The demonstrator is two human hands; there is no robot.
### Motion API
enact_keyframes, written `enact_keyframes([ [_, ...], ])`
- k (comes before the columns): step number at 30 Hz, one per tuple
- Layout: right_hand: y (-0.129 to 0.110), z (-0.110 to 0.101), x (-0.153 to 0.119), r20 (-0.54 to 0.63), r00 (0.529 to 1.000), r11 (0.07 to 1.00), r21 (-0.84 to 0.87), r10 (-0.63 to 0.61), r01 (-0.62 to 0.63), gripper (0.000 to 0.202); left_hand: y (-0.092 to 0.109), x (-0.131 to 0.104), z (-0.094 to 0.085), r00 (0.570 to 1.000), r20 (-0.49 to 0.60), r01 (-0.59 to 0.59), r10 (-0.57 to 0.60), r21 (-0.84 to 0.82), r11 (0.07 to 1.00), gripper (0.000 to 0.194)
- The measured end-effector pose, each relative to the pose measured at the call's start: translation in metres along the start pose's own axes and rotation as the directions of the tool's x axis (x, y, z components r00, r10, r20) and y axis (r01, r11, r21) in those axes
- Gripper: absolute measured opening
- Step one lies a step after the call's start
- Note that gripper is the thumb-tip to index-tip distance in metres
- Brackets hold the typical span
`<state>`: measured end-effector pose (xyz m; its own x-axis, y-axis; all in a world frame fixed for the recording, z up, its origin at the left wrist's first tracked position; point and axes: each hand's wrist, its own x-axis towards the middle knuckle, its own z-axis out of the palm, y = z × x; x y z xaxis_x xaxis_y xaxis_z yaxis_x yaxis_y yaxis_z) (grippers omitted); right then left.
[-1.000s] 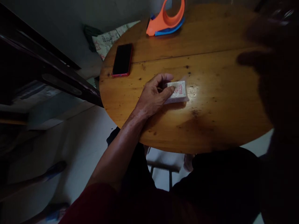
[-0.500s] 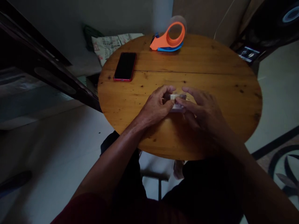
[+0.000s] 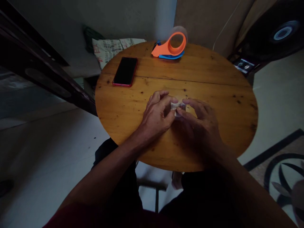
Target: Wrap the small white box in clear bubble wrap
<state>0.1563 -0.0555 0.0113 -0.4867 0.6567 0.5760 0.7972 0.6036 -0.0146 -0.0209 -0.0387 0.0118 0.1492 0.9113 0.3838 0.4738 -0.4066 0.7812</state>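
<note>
A small whitish packet is held between both hands, just above the middle of the round wooden table. My left hand grips its left side between thumb and fingers. From the right, my right hand pinches it, the thumb lying on its near face. Fingers cover both ends of the packet, and its print is too small to read.
A black phone with a red edge lies at the table's left. Near the far edge stands an orange and blue tape dispenser. Behind the table are a printed sack and, at right, a dark round speaker-like object.
The view has shifted, so the table sits slightly lower and further left. The packet now shows less of itself between my hands, and my left fingers are a little more spread.
</note>
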Motion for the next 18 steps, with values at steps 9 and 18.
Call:
enact_keyframes([
  [9,0.013,-0.003,-0.005,0.05,0.992,0.959,0.255,0.112,-0.121,0.05,-0.003,-0.006,0.0,0.99,0.046,-0.141,0.136,0.135,0.981,0.024],
  [18,0.012,-0.002,-0.008,0.09,0.995,0.994,0.09,0.05,-0.058,0.04,0.0,-0.008,-0.003,0.98,0.084,-0.19,0.179,0.153,0.97,0.023],
])
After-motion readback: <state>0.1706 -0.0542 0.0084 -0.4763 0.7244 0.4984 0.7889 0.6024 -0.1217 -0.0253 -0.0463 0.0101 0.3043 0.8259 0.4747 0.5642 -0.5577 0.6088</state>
